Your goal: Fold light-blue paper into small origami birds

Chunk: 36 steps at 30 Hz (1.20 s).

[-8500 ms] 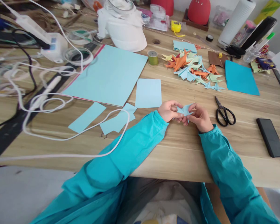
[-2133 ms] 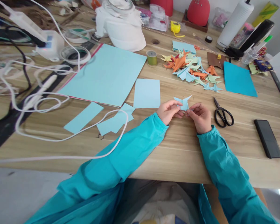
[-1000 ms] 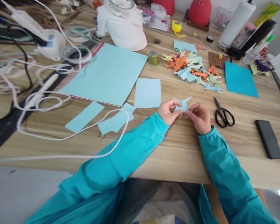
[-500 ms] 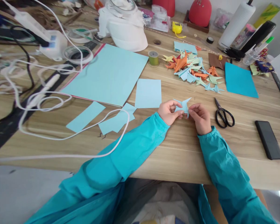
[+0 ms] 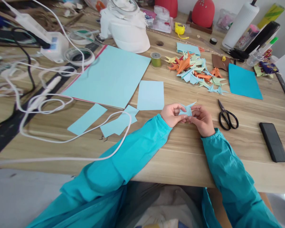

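A small light-blue folded paper figure with pointed tips sits between my two hands, just above the wooden table. My left hand pinches its left side with thumb and fingers. My right hand is closed on its right side, fingers curled over the paper. Both arms wear teal sleeves. A light-blue paper rectangle lies just left of my hands. Black scissors lie to the right of my right hand.
A pile of folded paper figures in orange, blue and green lies behind. A large blue sheet, paper offcuts, white cable, a teal sheet, a black phone, a green thread spool and clutter line the table.
The folded figure has dropped lower between my hands and my right fingers have closed further over it. Earlier its tips stood higher above my fingers.
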{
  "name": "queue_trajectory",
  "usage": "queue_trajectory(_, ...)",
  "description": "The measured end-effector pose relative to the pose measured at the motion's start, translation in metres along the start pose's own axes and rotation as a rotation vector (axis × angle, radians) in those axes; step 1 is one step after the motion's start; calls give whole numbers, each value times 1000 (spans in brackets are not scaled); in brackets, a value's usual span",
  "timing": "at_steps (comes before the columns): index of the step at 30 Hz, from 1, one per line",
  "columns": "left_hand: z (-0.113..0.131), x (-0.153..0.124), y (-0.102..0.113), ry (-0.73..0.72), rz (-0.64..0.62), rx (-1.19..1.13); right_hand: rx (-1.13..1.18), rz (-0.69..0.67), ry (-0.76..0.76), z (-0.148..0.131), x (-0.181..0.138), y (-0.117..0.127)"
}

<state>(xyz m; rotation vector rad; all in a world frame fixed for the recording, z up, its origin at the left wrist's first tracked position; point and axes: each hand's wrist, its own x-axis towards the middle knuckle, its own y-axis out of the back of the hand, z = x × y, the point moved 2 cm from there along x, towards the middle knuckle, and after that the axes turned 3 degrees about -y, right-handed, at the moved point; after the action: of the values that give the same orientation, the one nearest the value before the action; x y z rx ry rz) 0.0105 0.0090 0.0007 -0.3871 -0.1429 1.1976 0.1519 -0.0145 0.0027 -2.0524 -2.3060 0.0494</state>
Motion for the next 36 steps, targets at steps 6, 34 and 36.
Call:
queue_trajectory(6,2,1,2,82,-56,-68,74,24,-21,3,2,3)
queue_trajectory(34,3,0,1,18,-54,18,88,23,-57,9,3,10)
queue_trajectory(36,3,0,1,35,-59,0,100,24,-52,9,3,10)
